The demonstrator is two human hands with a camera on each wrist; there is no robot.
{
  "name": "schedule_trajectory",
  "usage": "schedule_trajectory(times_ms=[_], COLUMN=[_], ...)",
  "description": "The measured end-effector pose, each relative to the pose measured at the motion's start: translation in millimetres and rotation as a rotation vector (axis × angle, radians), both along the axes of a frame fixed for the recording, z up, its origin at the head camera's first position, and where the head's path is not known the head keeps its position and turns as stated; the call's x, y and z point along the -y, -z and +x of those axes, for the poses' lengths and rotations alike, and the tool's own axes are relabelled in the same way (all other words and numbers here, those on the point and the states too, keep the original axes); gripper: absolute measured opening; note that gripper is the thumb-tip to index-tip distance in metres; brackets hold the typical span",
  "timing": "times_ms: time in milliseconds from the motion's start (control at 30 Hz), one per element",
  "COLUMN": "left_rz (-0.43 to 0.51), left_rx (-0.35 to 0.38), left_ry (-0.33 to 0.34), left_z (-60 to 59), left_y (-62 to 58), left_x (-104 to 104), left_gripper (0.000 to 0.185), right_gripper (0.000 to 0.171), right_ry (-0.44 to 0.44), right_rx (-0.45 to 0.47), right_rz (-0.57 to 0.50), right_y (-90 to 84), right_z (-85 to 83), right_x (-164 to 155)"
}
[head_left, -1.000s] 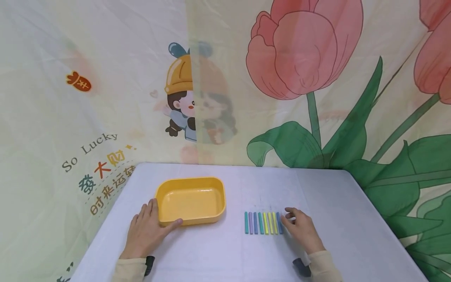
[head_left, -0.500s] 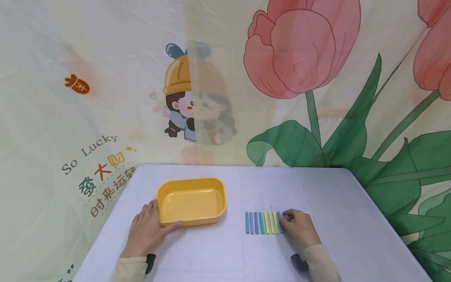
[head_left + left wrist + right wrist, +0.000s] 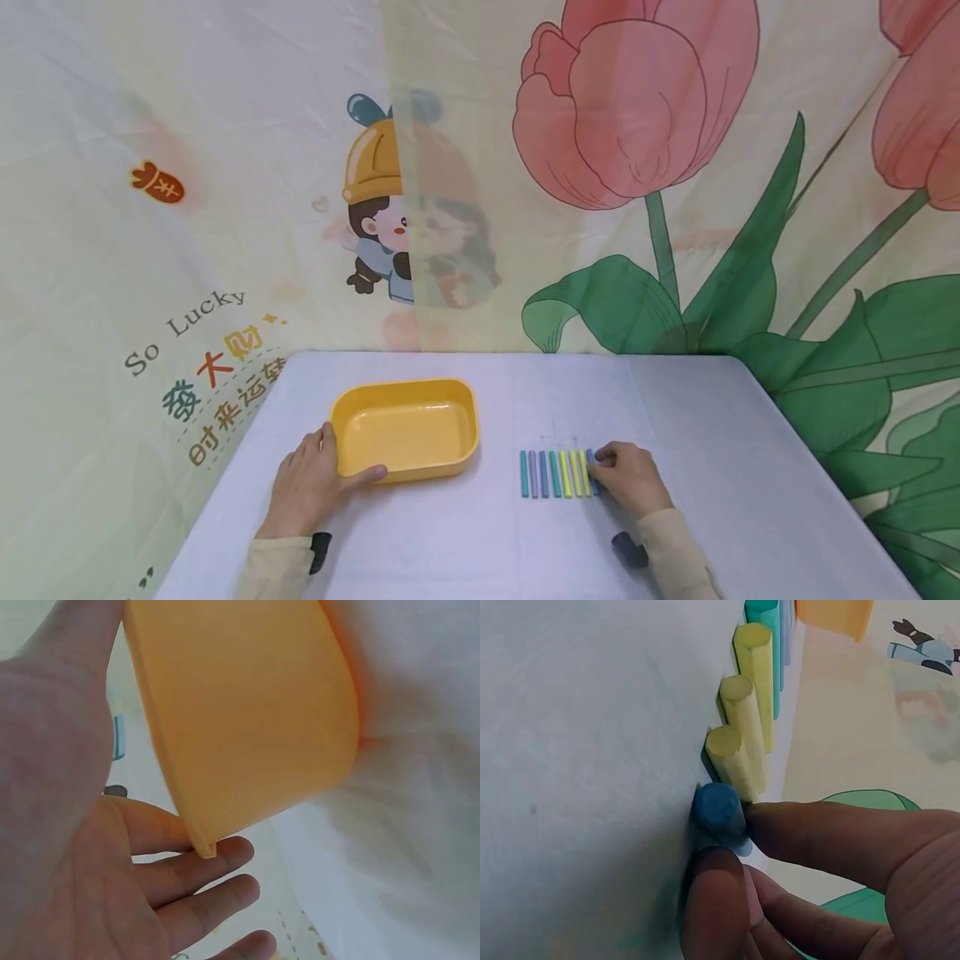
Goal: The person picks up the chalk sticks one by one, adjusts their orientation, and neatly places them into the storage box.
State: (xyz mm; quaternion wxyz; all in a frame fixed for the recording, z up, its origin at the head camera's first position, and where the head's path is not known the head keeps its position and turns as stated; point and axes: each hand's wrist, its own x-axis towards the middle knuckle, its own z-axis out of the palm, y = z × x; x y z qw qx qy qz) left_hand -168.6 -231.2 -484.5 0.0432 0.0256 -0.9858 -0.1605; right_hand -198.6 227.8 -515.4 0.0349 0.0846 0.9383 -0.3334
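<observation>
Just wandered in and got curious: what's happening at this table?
A person sits at a white table. Their right hand pinches a blue chalk stick at the right end of a row of coloured chalk sticks. Their left hand rests against the near corner of a yellow tub, thumb along its front wall. The tub has nothing in it.

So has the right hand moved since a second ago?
Yes. The right hand curled in leftward onto the blue chalk ending the chalk row.
</observation>
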Motion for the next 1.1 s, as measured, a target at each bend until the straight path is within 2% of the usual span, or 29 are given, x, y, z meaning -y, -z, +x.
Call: schedule_trajectory(times_ms=[133,300,700,1000,1100], left_rz=[0.007,0.001,-0.006,-0.027,-0.033], left_rx=[0.007,-0.014,-0.02,-0.034,-0.036], left_ry=[0.003,0.012,0.016,0.023,0.026], left_z=[-0.8,-0.8,-0.1,-0.6,-0.2], left_y=[-0.1,-0.6,-1.6,-4.4,-5.9], left_x=[0.2,0.0,0.3,-0.1,-0.4], left_gripper=[0.135,0.132,0.132,0.134,0.135], right_gripper=[0.028,0.024,0.017,0.023,0.025], right_ry=[0.001,0.0,0.007,0.038,0.051], right_rx=[-0.001,-0.007,-0.037,0.007,0.018], right_rz=[-0.012,0.024,0.059,0.0,-0.052], right_y=[-3.4,-8.3,-10.1,-4.9,-4.6], right_z=[-1.1,-3.5,-8.5,-11.2,-11.3], right_x=[2.1,6.4,11.2,3.0,0.1])
